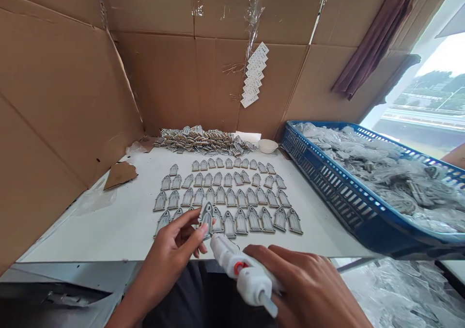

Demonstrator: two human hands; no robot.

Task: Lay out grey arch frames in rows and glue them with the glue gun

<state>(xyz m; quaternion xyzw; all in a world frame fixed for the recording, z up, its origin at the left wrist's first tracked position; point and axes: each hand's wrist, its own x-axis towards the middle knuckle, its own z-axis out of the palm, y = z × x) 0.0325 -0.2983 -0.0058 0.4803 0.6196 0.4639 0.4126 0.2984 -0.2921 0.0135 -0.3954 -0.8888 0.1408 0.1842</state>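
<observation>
1. apparently, the work on the smooth white table (127,226) is only partly done: four rows of pieces (241,221) are laid out, one jumbled heap (207,141) behind them seems left, and whether glue is applied cannot be told.
2. at the right, the blue basket (385,236), of hard perforated plastic, carries crinkled transparent bags (395,182).
3. the right hand (301,279) is closed around one white, rounded glue gun (227,255); most fingertips are hidden.
4. the left hand (178,245) pinches, between thumb and fingers, one grey metallic piece (207,216), shaped like pointed arch, before the front row, near the nozzle (215,241).
</observation>
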